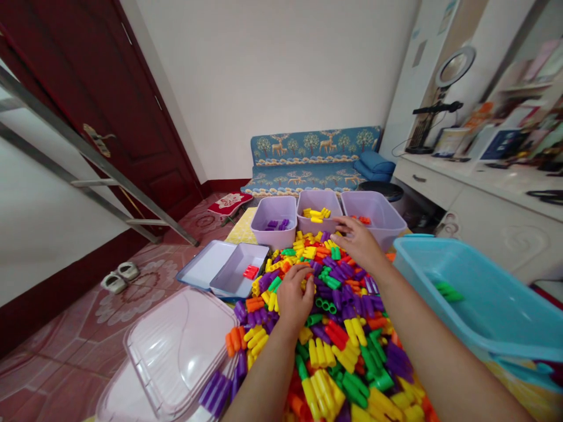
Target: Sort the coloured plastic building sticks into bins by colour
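A big heap of plastic tube blocks (338,328) in yellow, purple, green, red and orange covers the surface before me. My left hand (294,298) rests on the heap near its left side, fingers curled down among yellow and purple pieces; whether it grips one is hidden. My right hand (358,240) reaches over the far end of the heap, fingers spread, just in front of the purple bins. The left bin (273,220) holds purple pieces, the middle bin (319,205) yellow ones, the right bin (373,214) a few red ones.
A blue tub (479,293) with green pieces stands at the right. A shallow tray (240,272) with a red piece lies left of the heap, a clear lid (176,351) in front of it. A ladder, slippers, sofa and white desk surround the area.
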Demonstrator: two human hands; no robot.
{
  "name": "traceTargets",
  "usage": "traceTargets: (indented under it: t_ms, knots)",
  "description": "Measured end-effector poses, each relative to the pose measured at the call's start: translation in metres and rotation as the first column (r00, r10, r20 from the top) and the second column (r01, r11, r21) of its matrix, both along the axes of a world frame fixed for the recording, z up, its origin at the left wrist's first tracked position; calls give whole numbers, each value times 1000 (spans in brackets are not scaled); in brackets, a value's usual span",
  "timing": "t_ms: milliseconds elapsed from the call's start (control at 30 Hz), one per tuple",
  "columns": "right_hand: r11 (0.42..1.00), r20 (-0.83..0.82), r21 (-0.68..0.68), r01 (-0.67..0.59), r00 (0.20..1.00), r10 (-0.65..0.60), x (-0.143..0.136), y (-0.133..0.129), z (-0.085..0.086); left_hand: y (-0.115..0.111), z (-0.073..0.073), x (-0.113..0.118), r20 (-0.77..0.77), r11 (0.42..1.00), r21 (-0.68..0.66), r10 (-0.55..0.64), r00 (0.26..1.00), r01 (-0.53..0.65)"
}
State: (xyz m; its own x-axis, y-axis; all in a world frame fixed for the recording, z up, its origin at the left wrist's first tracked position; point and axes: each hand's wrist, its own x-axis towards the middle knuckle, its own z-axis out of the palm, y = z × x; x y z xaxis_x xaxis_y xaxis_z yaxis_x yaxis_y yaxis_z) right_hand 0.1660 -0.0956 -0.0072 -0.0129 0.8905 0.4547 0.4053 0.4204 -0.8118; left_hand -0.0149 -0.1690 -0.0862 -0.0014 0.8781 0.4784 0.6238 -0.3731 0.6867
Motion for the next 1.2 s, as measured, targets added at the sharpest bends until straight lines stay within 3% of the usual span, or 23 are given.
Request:
traceTargets:
  t_ms: [100,267,333,533,700,900,1200]
  knots:
    - [1000,119,6,14,993,-15,-3,-13,-16,0,1,0,10,1000,7,-11,1000,11]
    - [968,351,-251,-6,931,97,6,-54,-53,-1,3,1,9,1000,-1,-2,1000,2]
    - [961,383,-274,-24,914,132,8,-65,-59,-1,3,1,1,1000,-3,3,1000,-3]
    - [949,429,-305,-86,877,217,-4,-75,-54,-1,4,1,-6,1000,-4,10,1000,-10]
    - [953,562,-294,-68,795,230,-12,-79,-50,1,-3,0,17,1000,7,21,1000,-21]
    - [957,715,-288,30,672,194,-23,-80,-55,5,-8,-3,169,994,112,-13,986,-6]
    - [965,743,-249,78,655,139,-36,-72,-56,4,-6,-3,212,993,116,-5,977,-20]
